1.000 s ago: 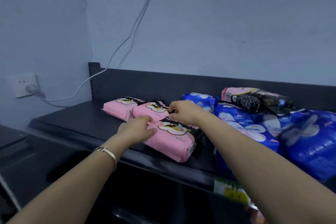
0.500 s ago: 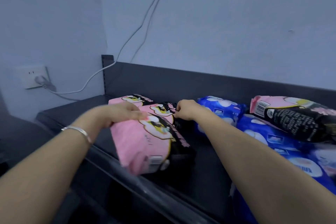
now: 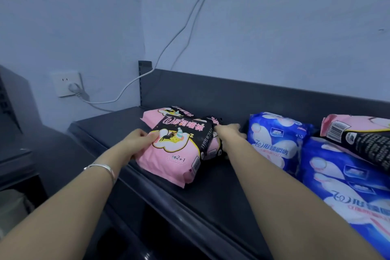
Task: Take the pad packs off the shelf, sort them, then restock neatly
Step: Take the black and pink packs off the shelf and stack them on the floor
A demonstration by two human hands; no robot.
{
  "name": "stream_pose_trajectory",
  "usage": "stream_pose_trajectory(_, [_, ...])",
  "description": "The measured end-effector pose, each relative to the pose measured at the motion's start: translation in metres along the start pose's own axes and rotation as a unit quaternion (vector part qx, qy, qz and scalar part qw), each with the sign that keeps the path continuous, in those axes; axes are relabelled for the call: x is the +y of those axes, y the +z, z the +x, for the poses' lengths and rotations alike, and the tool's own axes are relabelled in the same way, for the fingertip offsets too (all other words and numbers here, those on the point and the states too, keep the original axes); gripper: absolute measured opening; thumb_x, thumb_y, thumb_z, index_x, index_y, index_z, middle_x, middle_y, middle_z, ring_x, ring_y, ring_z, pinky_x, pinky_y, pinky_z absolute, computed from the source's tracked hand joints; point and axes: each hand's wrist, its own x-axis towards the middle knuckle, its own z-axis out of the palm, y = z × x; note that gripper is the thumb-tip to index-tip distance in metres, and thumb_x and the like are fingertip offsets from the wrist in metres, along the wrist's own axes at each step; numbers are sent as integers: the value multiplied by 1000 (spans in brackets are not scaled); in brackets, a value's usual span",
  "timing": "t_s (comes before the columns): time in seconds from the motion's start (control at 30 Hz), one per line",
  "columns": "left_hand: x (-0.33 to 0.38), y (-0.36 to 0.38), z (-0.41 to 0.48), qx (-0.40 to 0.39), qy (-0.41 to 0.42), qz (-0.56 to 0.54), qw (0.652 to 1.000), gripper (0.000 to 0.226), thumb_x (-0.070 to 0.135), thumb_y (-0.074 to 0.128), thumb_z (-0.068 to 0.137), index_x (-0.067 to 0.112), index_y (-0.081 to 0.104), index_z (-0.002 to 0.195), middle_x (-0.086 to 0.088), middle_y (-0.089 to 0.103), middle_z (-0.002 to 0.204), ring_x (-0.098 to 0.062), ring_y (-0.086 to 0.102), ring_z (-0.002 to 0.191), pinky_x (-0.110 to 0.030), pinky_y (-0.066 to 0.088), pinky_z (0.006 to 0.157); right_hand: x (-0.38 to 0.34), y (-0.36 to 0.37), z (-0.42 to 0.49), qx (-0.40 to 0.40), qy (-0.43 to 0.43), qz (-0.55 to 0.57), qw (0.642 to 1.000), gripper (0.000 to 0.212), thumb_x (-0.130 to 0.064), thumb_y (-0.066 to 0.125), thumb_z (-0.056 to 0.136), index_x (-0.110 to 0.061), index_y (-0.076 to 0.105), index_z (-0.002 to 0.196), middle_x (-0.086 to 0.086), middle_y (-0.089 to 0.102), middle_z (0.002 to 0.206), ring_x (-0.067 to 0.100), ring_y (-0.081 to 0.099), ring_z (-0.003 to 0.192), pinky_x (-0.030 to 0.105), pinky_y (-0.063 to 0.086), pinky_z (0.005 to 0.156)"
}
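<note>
Three pink pad packs lie at the left of the dark shelf (image 3: 109, 131). My left hand (image 3: 139, 143) grips the left edge of the front pink pack (image 3: 173, 160), thumb on its printed face; the pack is tilted up against the one behind. My right hand (image 3: 230, 133) holds the second pink pack (image 3: 213, 145), which is mostly hidden. A third pink pack (image 3: 154, 115) lies at the back. To the right lie a blue pack (image 3: 276, 143) and a larger blue pack (image 3: 346, 188), with a pink-and-black pack (image 3: 363, 141) on top.
The shelf's grey back panel (image 3: 253, 95) runs behind the packs. A wall socket (image 3: 65, 82) with a plug and a white cable (image 3: 130, 82) is at the left. A strip of bare shelf separates the pink and blue packs. Lower shelves are dark below the front edge.
My left hand has raised and turned the front pink pack from lying flat, so its printed face now tilts toward me. My right hand stayed on the second pink pack. The view moved closer.
</note>
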Motion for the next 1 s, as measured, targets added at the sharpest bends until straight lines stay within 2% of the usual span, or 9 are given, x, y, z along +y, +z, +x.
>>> stream_pose_trajectory(0.07, [6,2,-2,-18,-2,-53,998,49,51,64,83,3,56,90,-15,65,93,-23,57,72,-29,42,66,7,8,-1,-8,85,194,977,83,-31,67,82,-16,17,148,11,26,149,32,39,128,41,39,102])
stream_pose_trajectory(0.13, [10,6,-2,-33,-11,-57,998,57,53,68,78,5,54,106,-10,63,101,-22,59,80,-29,44,73,15,17,-3,-42,99,291,951,76,-30,64,86,-12,23,147,9,35,147,29,45,127,39,41,100])
stream_pose_trajectory(0.27, [8,14,-9,-65,-26,-84,994,58,49,68,79,5,57,116,-5,67,97,-19,65,82,-27,50,70,14,23,-12,-64,62,329,940,54,0,67,78,0,47,128,15,58,125,33,62,106,47,51,93])
stream_pose_trajectory(0.43, [9,4,-38,-49,39,-174,983,44,35,68,83,6,58,115,-3,69,88,-14,64,73,-21,51,54,7,10,-49,-10,-42,357,933,41,-13,74,62,-9,55,98,11,65,99,31,66,87,50,56,82])
stream_pose_trajectory(0.53, [12,-9,-62,-38,72,-203,976,45,33,70,81,9,52,116,1,65,90,-12,63,74,-23,49,56,17,3,-48,49,-84,334,938,63,-30,76,45,-15,54,102,11,68,104,31,67,88,48,56,83])
stream_pose_trajectory(0.67, [8,-26,-96,18,108,-217,970,73,36,72,80,12,36,139,-3,54,123,-18,57,99,-31,48,85,21,-39,-152,149,-157,250,944,47,-26,70,80,-8,50,118,10,62,113,30,59,102,38,48,91])
stream_pose_trajectory(0.8, [-8,-43,-139,72,122,-225,964,66,34,72,80,9,41,133,-1,52,110,-17,54,94,-28,44,81,34,-64,-215,173,-210,184,945,38,-28,67,84,-11,51,114,7,64,112,29,59,102,34,46,86])
stream_pose_trajectory(0.9, [-20,-58,-171,100,120,-222,962,73,39,76,75,11,42,132,-1,55,118,-22,56,104,-33,46,93,47,-83,-255,171,-205,137,954,34,-30,63,87,-12,52,114,-1,56,99,24,54,91,30,41,77])
stream_pose_trajectory(1.0, [-35,-68,-213,117,125,-184,968,71,41,76,75,11,43,131,-5,55,126,-25,54,113,-28,41,92,67,-99,-295,162,-190,93,964,37,-37,62,87,-14,51,115,-1,56,102,27,55,93,32,44,80])
